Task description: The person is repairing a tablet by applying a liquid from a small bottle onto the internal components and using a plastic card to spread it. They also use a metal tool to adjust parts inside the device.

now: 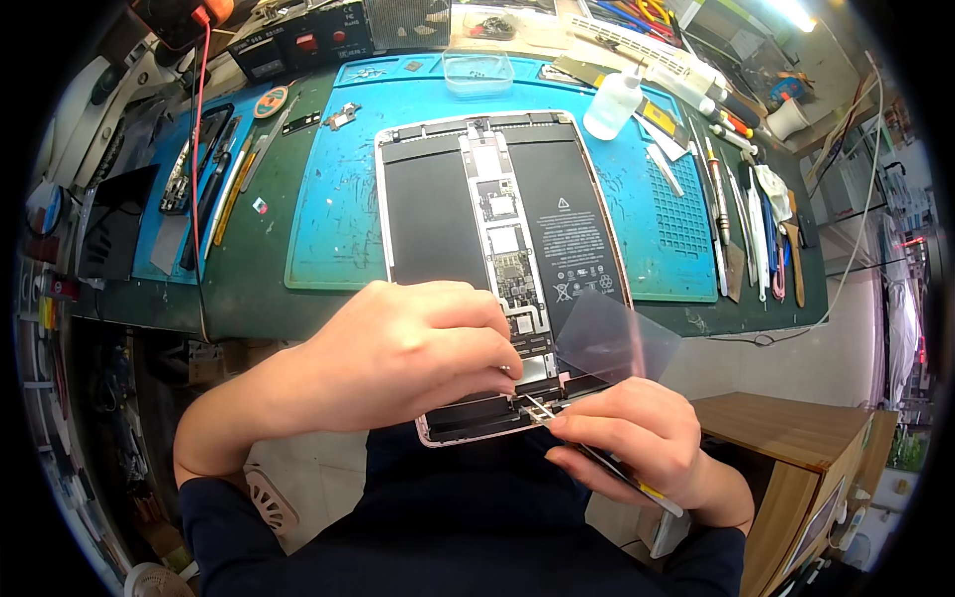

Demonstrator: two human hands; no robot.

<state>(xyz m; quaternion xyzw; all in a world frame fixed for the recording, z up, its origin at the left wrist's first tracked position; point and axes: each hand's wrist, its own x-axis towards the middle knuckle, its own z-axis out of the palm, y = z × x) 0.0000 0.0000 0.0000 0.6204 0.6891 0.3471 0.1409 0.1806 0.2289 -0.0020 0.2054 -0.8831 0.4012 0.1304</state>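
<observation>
An opened tablet (428, 229) lies in front of me, its near end overhanging the bench edge. Two black batteries flank a narrow circuit board (512, 274) down its middle. My left hand (428, 343) is over the lower left part, fingertips pinched at the near end of the board; whatever they hold is hidden. In my right hand (637, 438) is a pair of metal tweezers (602, 458), tips at the tablet's near edge close to the left fingertips. A translucent plastic sheet (622, 338) stands out over the tablet's right side, above the right hand.
Under the tablet is a blue work mat (333, 219). A clear plastic box (477, 75) and a squeeze bottle (613, 104) stand behind it. Tweezers, brushes and a soldering iron (716, 179) line the right; more tools (231, 194) lie left. A wooden cabinet (786, 433) stands at right.
</observation>
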